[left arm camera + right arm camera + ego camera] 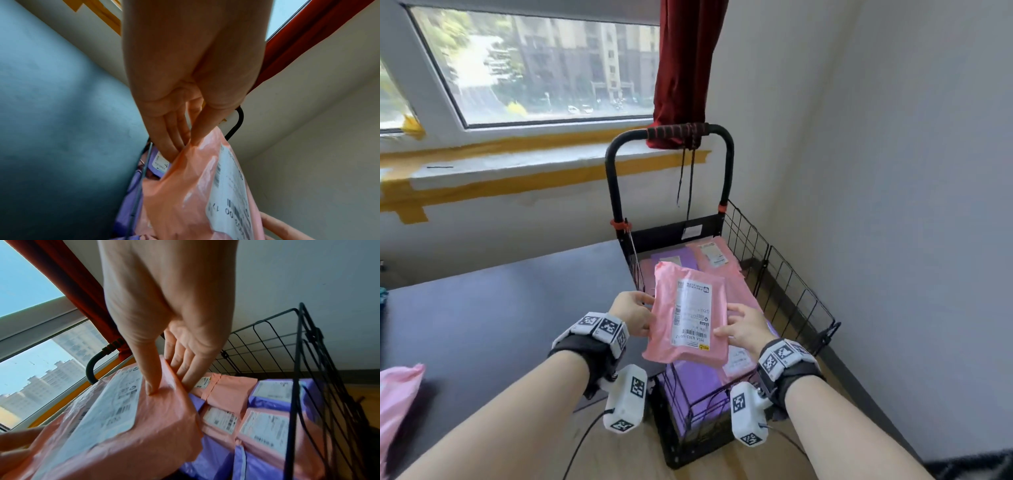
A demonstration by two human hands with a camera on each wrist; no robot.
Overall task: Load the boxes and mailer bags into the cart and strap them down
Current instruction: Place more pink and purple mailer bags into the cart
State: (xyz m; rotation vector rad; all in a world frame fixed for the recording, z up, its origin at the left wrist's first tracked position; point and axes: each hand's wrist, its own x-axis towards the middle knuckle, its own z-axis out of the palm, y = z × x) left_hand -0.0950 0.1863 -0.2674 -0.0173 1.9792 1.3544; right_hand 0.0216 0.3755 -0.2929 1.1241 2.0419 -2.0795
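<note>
A pink mailer bag (688, 317) with a white shipping label is held above the wire cart (796, 294), pinched at its left edge by the left hand (631, 313) and at its right edge by the right hand (748, 327). Pink and purple parcels (717, 270) are seen lying flat inside the cart, whose black handle (671, 132) is wrapped with a red-and-black cord at the far end, near a red curtain (685, 61). A dark table (500, 308) is seen to the left of the cart, with another pink bag (397, 401) lying at its near left edge.
</note>
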